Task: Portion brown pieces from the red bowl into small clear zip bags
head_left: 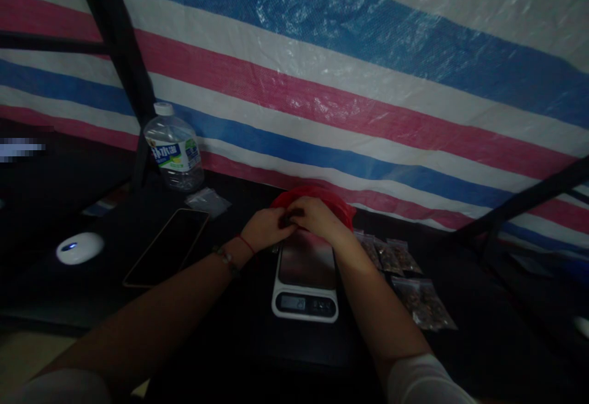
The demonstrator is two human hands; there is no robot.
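My left hand (267,228) and my right hand (315,214) meet above the far end of a white digital scale (281,297). The fingers of both are curled inward and closed, with a small dark patch between them that I cannot make out. Just behind the hands lies a red plastic bag (343,198), partly covered by them. The scale's display is lit, and its metal plate shows between my forearms. To the right of my right forearm lie several small clear zip bags (423,306) filled with brownish bits.
On the left are a phone (168,249), a white rounded device (80,248) and flat clear bags (208,202). A clear plastic bottle (177,146) with a label stands at the back left. Striped plastic sheeting (322,85) hangs behind the black table, with dark metal posts (124,54).
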